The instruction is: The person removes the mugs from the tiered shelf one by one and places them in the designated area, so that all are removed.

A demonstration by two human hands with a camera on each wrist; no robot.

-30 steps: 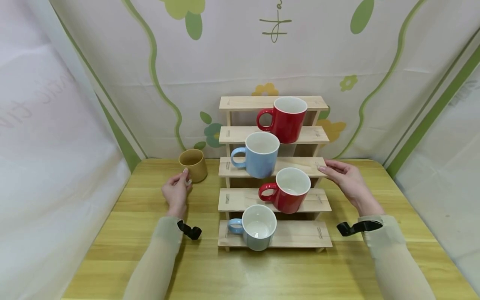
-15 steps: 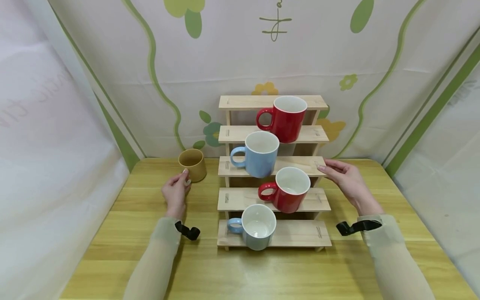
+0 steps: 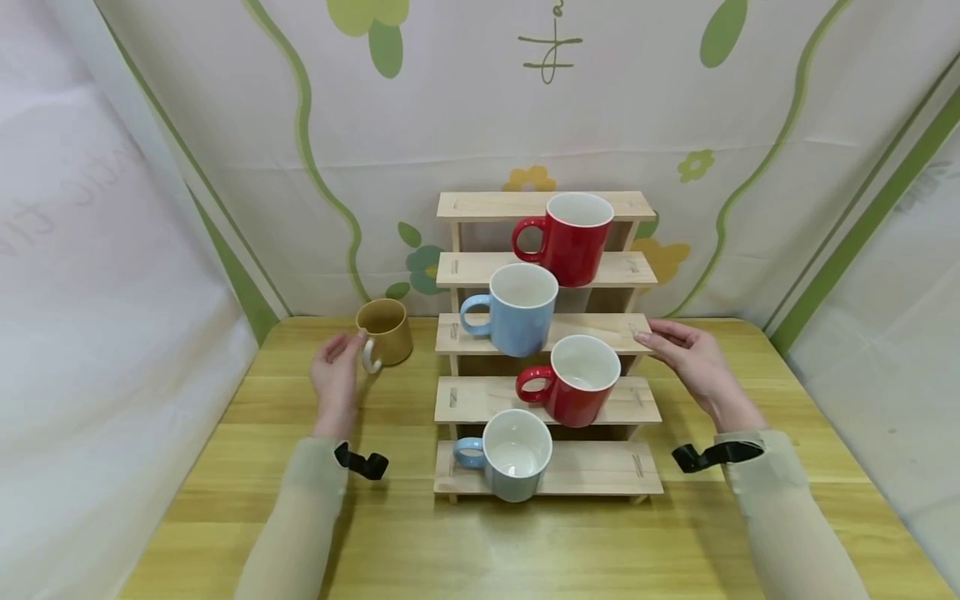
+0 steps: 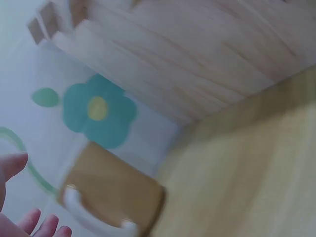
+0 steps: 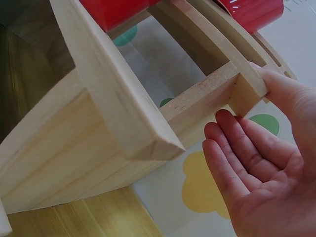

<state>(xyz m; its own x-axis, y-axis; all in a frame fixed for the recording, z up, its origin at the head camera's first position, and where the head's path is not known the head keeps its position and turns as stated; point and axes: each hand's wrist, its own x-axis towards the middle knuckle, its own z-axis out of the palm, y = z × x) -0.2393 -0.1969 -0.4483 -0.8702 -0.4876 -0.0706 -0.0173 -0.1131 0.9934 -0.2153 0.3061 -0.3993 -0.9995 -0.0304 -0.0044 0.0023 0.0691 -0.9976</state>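
- Pinching the wooden rack (image 3: 600,468) at its middle shelf's right end: right hand (image 3: 693,362).
- Left hand (image 3: 335,379) beside the brown mug (image 3: 392,340), fingers released; that mug stands on the worktop (image 3: 495,550), left of the rack.
- Red mugs (image 3: 576,250) and blue mugs (image 3: 521,322) occupy shelves.

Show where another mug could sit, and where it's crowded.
Free: table in front of the shelf; bottom board right of the lower blue mug. Crowded: the narrow gap between brown mug and shelf; the mug's handle side, near the left hand; and the shelf edge the right hand pinches.
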